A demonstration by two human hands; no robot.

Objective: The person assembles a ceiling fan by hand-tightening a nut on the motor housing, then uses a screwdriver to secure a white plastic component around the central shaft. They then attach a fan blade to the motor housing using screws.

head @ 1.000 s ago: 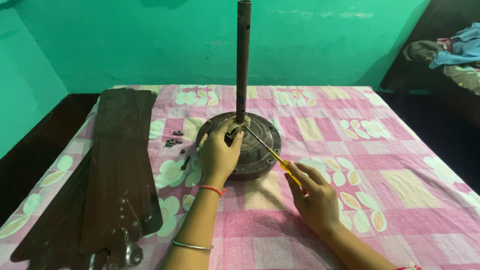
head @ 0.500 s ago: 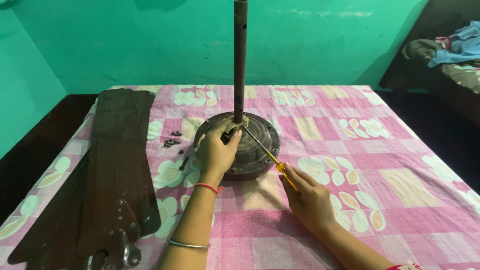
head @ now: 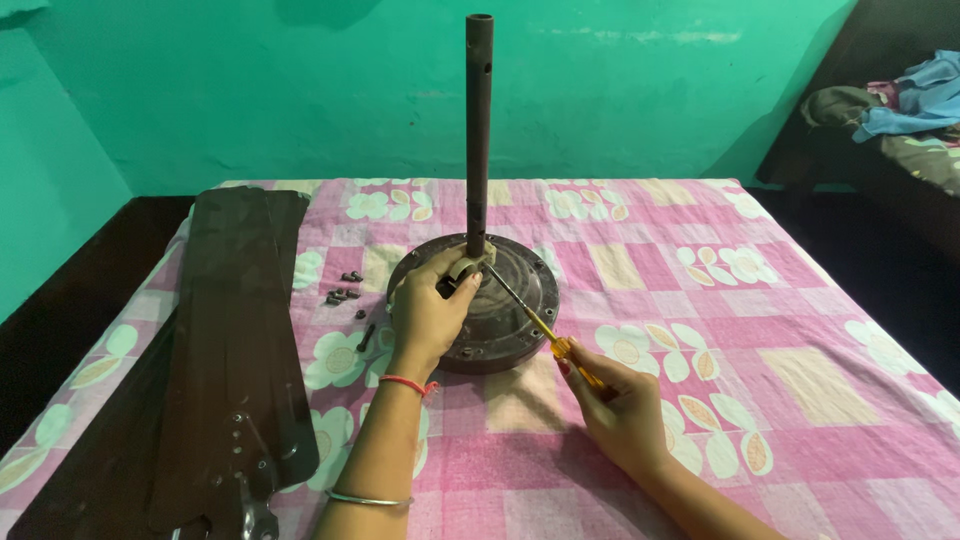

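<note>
Fan motor (head: 490, 325), dark round disc, lies flat on a pink checked cloth (head: 800, 340) with flower prints. Rod (head: 478, 130) rises from the motor's centre, long axis vertical, open end up, against the green wall (head: 300, 90).

Left hand (head: 428, 312) rests on the motor's left half, fingers curled and pressed around a pale fitting (head: 470, 268) at the rod's foot; thumb on the fitting's near side. Red thread on that wrist, thin bangle further down the forearm.

Right hand (head: 618, 400) is just off the motor's near-right rim, on the cloth, fingers closed in a pinch on the yellow handle of a screwdriver (head: 535, 322). Screwdriver long axis runs diagonally: handle low at near-right, metal shaft crossing the motor top, tip pointing up-left to the rod's foot, right by the left thumb. Whether the tip sits in a screw cannot be told.

Left of the motor: small dark screws (head: 345, 290) scattered on the cloth, near the rim but not touching it. Further left, brown fan blades (head: 225, 350) stacked, long axis running away from the camera, metal brackets at the near end.

Far right of the motor, beyond the cloth, a dark bed with bundled clothes (head: 905, 105).
</note>
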